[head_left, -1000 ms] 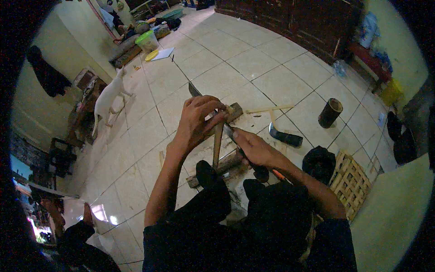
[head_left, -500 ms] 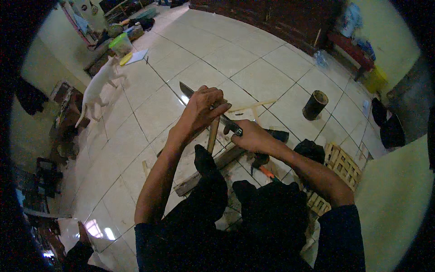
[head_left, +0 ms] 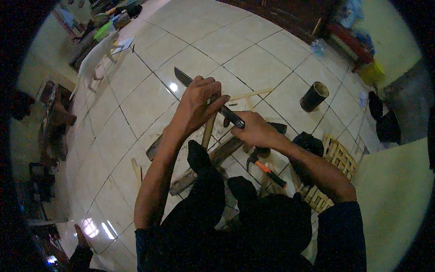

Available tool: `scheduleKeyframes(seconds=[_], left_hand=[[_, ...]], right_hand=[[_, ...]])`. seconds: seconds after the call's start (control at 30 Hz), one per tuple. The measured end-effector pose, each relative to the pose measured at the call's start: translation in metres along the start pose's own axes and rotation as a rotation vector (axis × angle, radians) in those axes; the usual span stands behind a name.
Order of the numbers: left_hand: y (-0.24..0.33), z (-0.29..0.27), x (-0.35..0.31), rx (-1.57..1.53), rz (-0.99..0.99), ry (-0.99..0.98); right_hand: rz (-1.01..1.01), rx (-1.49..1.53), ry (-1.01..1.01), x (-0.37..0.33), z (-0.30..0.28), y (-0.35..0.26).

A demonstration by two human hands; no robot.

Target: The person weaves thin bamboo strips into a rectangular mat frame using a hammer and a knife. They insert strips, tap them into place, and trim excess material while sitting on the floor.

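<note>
A large knife (head_left: pixel 182 77) slants across the middle, blade tip toward the upper left. My right hand (head_left: pixel 256 130) is closed round its dark handle (head_left: pixel 233 119). My left hand (head_left: pixel 197 105) is closed over the knife farther up, the thumb laid across it and the tip sticking out beyond the knuckles. Below that hand a narrow bamboo strip (head_left: pixel 208 131) runs down toward my dark-covered foot (head_left: pixel 198 156). Its upper end is hidden, so whether the left fingers also touch it I cannot tell. A long wooden block (head_left: pixel 183 182) lies on the floor beneath.
A claw hammer (head_left: pixel 267 171) with an orange and black handle lies by my right knee. Slatted bamboo pieces (head_left: pixel 340 158) are at the right, a dark cylinder (head_left: pixel 314 96) beyond. Thin strips (head_left: pixel 253 94) lie ahead. A white cat (head_left: pixel 95 61) stands far left; another person's foot (head_left: pixel 80 235) shows lower left.
The view has shifted slightly, and more of the hammer's handle shows. Both hands keep their hold on the knife, now slightly higher in the picture. The cat has stepped toward the clutter.
</note>
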State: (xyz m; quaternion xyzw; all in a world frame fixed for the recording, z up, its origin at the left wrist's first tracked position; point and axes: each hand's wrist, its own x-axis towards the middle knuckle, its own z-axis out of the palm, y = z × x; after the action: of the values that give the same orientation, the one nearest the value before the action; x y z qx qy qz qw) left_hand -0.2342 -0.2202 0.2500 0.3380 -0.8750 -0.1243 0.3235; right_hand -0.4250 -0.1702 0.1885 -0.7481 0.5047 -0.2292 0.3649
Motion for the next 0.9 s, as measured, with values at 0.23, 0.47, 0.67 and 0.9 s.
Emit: scheduleKeyframes(seconds=[0.23, 0.47, 0.67, 0.9], left_hand=[[0.008, -0.001, -0.009, 0.111, -0.031, 0.082], [0.035, -0.007, -0.036, 0.12, -0.261, 0.297], [0.063, -0.06, -0.07, 0.25, -0.331, 0.36], [0.053, -0.064, -0.125, 0.107, -0.526, 0.579]], right_hand=[[0.193, 0.177, -0.256, -0.004, -0.01, -0.027], [-0.04, 0.16, -0.052, -0.021, 0.015, -0.026], [-0.122, 0.233, -0.136, -0.031, 0.031, -0.095], [-0.214, 0.417, -0.226, -0.015, 0.092, -0.088]])
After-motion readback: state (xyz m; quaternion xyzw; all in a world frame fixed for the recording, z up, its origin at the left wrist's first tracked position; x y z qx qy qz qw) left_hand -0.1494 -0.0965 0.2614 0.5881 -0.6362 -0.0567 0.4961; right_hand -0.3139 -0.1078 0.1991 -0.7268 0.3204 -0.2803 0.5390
